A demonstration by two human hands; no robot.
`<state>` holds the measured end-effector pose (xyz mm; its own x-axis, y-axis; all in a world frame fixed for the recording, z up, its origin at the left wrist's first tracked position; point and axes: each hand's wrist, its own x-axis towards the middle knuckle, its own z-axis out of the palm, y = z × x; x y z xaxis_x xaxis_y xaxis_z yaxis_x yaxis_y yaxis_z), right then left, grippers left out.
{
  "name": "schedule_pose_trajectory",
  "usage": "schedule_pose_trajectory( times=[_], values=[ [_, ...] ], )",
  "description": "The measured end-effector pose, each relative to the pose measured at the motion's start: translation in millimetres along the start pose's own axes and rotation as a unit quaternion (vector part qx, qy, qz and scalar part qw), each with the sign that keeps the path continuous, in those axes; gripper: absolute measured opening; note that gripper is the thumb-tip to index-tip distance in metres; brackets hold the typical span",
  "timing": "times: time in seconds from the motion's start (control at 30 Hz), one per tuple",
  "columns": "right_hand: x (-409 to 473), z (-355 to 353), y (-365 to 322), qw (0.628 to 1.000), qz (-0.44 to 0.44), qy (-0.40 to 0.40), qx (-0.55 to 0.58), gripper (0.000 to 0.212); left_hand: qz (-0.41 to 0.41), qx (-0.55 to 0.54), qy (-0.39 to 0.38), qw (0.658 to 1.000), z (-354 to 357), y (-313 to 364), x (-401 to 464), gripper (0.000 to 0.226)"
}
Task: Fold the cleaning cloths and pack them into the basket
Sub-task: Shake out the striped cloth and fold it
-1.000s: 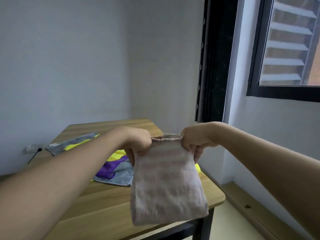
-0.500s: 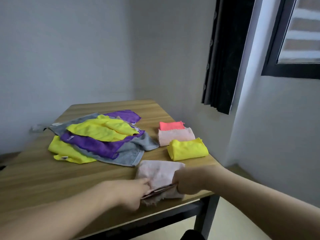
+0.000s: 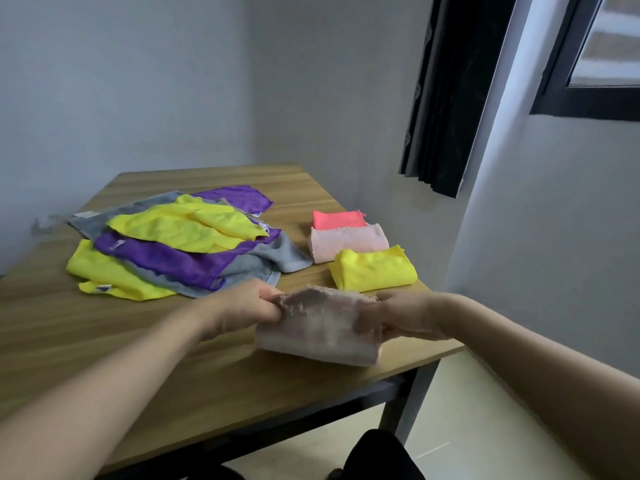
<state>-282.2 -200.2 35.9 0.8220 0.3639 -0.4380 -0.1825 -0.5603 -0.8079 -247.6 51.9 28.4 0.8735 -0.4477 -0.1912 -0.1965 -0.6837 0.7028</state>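
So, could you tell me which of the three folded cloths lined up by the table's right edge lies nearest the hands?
The folded yellow cloth. It sits at the near end of the row; the pale pink cloth and the coral cloth lie behind it.

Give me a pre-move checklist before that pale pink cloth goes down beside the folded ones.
1. Left hand grips the pale pink terry cloth: ok.
2. Right hand grips its other end: ok.
3. Cloth folded compact: ok, edges slightly uneven.
4. Bare space on the wooden table before the folded yellow cloth: ok.
5. Unfolded cloth pile clear of the spot: ok.
6. Basket in view: not ok.
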Motion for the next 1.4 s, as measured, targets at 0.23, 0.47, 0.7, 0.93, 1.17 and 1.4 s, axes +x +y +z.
schedule_pose_trajectory(
  times=[0.23,0.47,0.7,0.93,1.17,1.4],
  values=[
    [11,10,13,0.984,0.092,0.101,-0.114,0.032,-0.092,0.038,0.072,0.992,30,4,37,0.026],
    [21,8,16,0.926,0.092,0.117,-0.346,0.029,-0.113,0.214,0.224,0.944,77,-13,45,0.036],
    [34,7,24,0.931,0.069,0.123,-0.336,0.023,-0.139,0.186,0.24,0.943,76,-23,46,0.029],
    [23,-36,26,0.915,0.163,0.149,-0.337,0.027,-0.086,0.035,0.19,0.977,88,11,54,0.014],
    [19,-64,75,0.869,0.126,0.352,-0.323,0.02,-0.078,-0.048,0.234,0.968,112,49,94,0.01],
    [24,-63,89,0.847,0.082,0.465,-0.244,0.028,-0.105,-0.056,0.24,0.963,110,56,106,0.019]
  ],
)
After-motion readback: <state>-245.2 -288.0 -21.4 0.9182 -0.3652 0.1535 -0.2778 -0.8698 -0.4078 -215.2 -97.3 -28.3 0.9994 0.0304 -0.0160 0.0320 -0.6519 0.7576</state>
